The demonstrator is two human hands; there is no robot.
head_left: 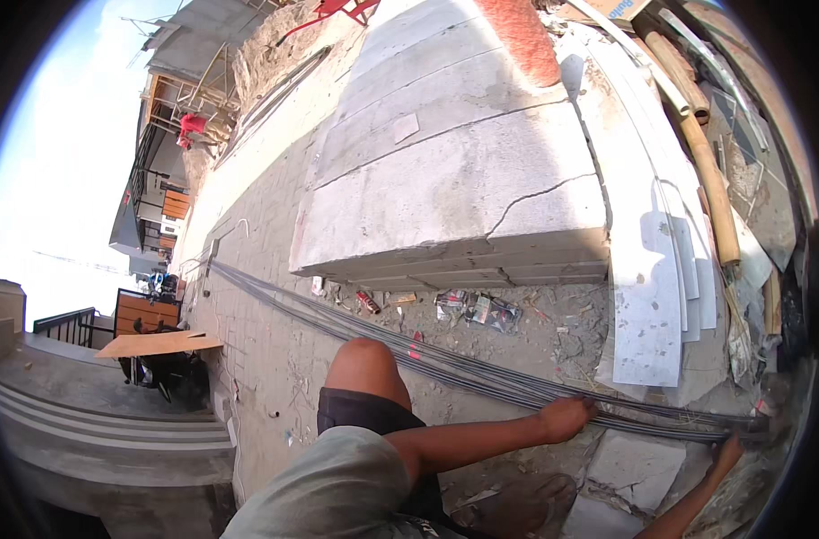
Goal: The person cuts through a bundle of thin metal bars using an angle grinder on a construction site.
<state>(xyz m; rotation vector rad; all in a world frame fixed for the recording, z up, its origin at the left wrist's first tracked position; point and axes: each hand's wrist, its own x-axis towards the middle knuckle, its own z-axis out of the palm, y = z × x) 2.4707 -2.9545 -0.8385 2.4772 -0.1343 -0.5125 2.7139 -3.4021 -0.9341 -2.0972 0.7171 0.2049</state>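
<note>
A bundle of long, dark steel rods lies on the ground, running from the upper left to the lower right in front of me. My left hand is closed around some of the rods, in the right half of their length. Farther right, near the rods' end, my right hand touches the bundle; its fingers are small and blurred near the picture's rim. A pinkish-red tag sits on the rods near my bare knee.
Beyond the rods stands a stack of pale concrete blocks, one cracked. Litter and a red can lie at its foot. White boards and bamboo poles are at right. A broken slab lies near my hands. A person in red is far left.
</note>
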